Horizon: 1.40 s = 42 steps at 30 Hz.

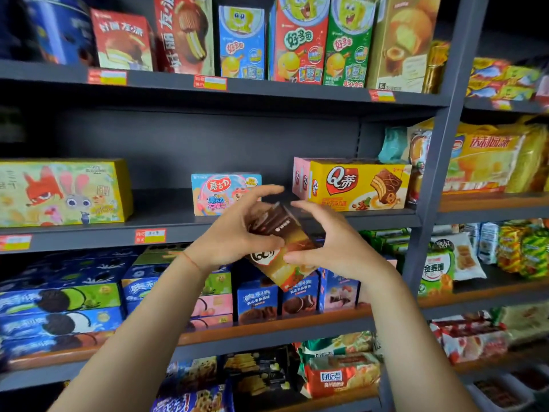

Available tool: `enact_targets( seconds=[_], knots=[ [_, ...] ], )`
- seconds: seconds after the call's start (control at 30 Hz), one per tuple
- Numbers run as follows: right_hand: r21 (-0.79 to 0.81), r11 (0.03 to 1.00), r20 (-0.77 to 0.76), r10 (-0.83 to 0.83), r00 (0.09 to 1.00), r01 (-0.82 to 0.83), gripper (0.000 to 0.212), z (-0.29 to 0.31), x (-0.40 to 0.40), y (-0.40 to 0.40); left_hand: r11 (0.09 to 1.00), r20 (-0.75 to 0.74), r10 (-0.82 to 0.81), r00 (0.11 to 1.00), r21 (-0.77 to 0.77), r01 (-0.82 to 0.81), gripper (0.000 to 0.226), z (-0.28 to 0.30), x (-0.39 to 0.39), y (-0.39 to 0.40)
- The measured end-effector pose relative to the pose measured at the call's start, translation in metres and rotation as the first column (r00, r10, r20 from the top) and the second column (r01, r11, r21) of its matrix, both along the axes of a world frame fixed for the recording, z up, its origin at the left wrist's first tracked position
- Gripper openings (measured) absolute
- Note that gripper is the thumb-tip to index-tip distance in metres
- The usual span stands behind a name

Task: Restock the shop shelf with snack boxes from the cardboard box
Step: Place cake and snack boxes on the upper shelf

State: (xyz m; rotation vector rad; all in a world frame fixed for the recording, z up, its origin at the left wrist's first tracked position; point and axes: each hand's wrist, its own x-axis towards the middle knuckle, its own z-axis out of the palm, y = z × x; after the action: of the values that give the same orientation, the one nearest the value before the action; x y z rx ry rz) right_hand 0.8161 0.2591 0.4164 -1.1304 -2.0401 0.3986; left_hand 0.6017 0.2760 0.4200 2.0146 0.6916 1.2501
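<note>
**Mia:** What is the biggest thing here?

**Ben:** The gray shelf. It has many levels, all full of snacks.

**Mia:** What sits on the middle level?

**Ben:** At the far left is a big green box with a fox and a bunny on it. At the right is a yellow cake box, with a pink box touching its left side. Between the green one and the pink one stands a small blue box, with bare shelf on both sides of it.

**Mia:** And under that?

**Ben:** Stacks of blue cookie boxes, lying flat on the level below.

**Mia:** Where is the box that goes on the shelf?

**Ben:** The brown box is up in the air, in front of the middle level. It is tilted, with its top end leaning left toward the small blue box. It is not on the shelf yet.

**Mia:** Who holds it?

**Ben:** Two bare hands. The left hand is curled around its left side, thumb below and fingers arched over the top. The right hand is curled the same way around its right side, and its thumb presses on the front.

**Mia:** Anything tiny?

**Ben:** A thin red string is around the left wrist. A red and yellow tag sticks on the shelf edge.
</note>
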Motion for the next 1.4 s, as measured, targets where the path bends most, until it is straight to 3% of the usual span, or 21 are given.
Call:
enact_targets(
  seconds=[0.1,0.17,0.23,0.3,0.37,0.43,0.5,0.6,0.67,0.73,0.87,0.97,1.1,1.23,1.4],
  knots=[
    [0.033,0.999,-0.049,0.024,0.999,-0.023,0.089,0.010,-0.009,0.006,0.985,-0.166,0.091,0.982,0.157,-0.065,0.077,0.014,0.011,0.010],
    [0.049,0.999,-0.188,0.018,0.982,-0.009,0.082,0.016,-0.010,0.014,0.977,-0.064,0.121,0.991,0.185,-0.108,0.063,0.020,0.014,0.016],
    [0.086,0.994,-0.339,-0.034,0.940,0.067,0.077,0.025,-0.006,0.024,0.909,0.092,0.312,0.946,0.260,-0.325,0.043,0.026,0.005,0.028],
    [0.121,0.982,-0.477,-0.073,0.876,0.147,0.076,0.032,-0.005,0.037,0.714,0.142,0.568,0.811,0.406,-0.571,0.039,0.029,-0.012,0.046],
    [0.155,0.972,-0.541,-0.068,0.839,0.178,0.078,0.037,-0.010,0.053,0.527,0.003,0.770,0.638,0.560,-0.639,0.048,0.029,-0.025,0.069],
    [0.177,0.973,-0.468,-0.048,0.883,0.147,0.074,0.038,-0.019,0.071,0.458,-0.179,0.872,0.456,0.629,-0.628,0.050,0.024,-0.030,0.086],
    [0.182,0.974,-0.337,-0.065,0.939,0.133,0.062,0.033,-0.025,0.089,0.434,-0.247,0.894,0.373,0.679,-0.592,0.047,0.016,-0.032,0.096],
    [0.270,0.932,-0.220,-0.186,0.958,0.243,0.054,0.028,-0.030,0.101,0.353,-0.165,0.921,0.354,0.736,-0.577,0.044,0.009,-0.039,0.098],
    [0.503,0.790,-0.051,-0.377,0.925,0.351,0.050,0.027,-0.036,0.104,0.328,-0.136,0.927,0.349,0.744,-0.582,0.043,0.008,-0.041,0.099],
    [0.631,0.679,0.051,-0.519,0.853,0.375,0.050,0.029,-0.043,0.105,0.325,-0.138,0.929,0.343,0.747,-0.580,0.043,0.007,-0.041,0.100],
    [0.656,0.657,0.200,-0.626,0.754,0.371,0.063,0.034,-0.048,0.112,0.327,-0.147,0.931,0.335,0.745,-0.582,0.042,0.008,-0.040,0.100],
    [0.644,0.653,0.210,-0.651,0.729,0.398,0.053,0.035,-0.050,0.114,0.324,-0.148,0.932,0.330,0.749,-0.578,0.042,0.007,-0.039,0.100],
    [0.666,0.603,0.225,-0.724,0.652,0.440,0.080,0.031,-0.050,0.119,0.327,-0.161,0.935,0.317,0.737,-0.591,0.043,0.008,-0.037,0.097],
    [0.655,0.595,0.235,-0.746,0.623,0.466,0.082,0.030,-0.049,0.122,0.325,-0.170,0.936,0.308,0.752,-0.574,0.043,0.010,-0.036,0.096],
    [0.669,0.625,0.095,-0.607,0.789,0.401,0.066,0.023,-0.058,0.106,0.334,-0.146,0.926,0.349,0.749,-0.572,0.051,0.013,-0.039,0.086]
  ],
)
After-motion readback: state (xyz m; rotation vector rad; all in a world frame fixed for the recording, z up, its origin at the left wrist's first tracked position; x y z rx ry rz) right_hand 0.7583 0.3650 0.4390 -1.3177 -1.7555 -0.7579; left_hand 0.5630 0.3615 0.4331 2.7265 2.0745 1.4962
